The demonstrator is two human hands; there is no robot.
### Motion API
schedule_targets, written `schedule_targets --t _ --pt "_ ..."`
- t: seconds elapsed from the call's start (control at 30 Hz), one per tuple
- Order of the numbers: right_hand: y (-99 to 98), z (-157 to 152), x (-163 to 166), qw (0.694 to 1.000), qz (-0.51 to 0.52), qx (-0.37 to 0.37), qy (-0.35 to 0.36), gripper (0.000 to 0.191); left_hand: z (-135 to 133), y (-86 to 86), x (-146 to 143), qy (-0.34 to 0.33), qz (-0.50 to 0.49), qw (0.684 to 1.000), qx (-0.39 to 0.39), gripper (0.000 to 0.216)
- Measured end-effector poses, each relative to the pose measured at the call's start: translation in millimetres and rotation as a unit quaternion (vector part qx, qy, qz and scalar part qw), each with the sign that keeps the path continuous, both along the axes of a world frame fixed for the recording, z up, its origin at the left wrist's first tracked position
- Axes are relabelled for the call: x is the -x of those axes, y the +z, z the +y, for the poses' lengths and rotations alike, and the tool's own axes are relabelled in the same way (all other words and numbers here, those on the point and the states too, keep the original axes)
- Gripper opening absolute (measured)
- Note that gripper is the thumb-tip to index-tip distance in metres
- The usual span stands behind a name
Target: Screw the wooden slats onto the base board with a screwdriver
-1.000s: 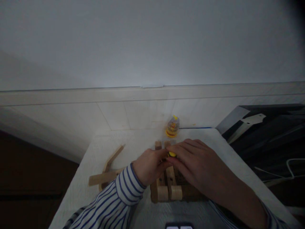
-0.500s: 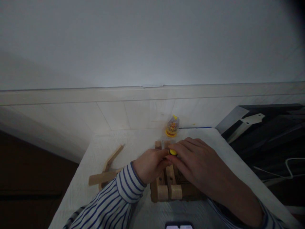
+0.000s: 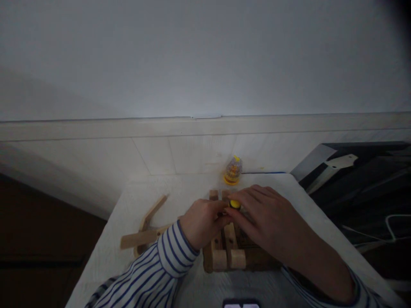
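My right hand point(image 3: 269, 216) is closed around a screwdriver point(image 3: 235, 204), of which only the yellow, dark-banded handle end shows between thumb and fingers. Thumb and fingertips of my left hand point(image 3: 202, 222) are pinched together just beside it; what they hold is hidden. Both hands are above light wooden pieces point(image 3: 230, 237) with drilled holes, their rounded ends pointing at me. These lie on a darker brown wooden piece point(image 3: 260, 259), partly covered by my right hand and forearm.
More wooden slats point(image 3: 138, 239) lie at the left, partly behind my sleeve. Near the wall stands a small clear container point(image 3: 233, 170) with a yellow base. A phone point(image 3: 241, 304) is at the front edge of the white table point(image 3: 112, 226). Dark panels point(image 3: 362, 192) lean at the right.
The yellow handle end has shifted very slightly within my right hand's grip, showing a bit more of its dark band. Both hands stay in nearly the same place.
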State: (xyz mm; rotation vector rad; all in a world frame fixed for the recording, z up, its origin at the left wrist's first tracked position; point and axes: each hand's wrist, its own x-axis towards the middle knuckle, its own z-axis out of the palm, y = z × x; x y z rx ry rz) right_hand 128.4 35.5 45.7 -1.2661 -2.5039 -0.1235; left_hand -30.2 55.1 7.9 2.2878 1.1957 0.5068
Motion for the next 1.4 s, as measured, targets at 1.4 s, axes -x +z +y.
schedule_targets --t 1.4 --pt "2.2 -0.4 -1.0 1.0 0.012 0.011 0.018 0.013 2.8 -2.2 2.5 -0.072 -0.02 0.997 -0.002 0.014"
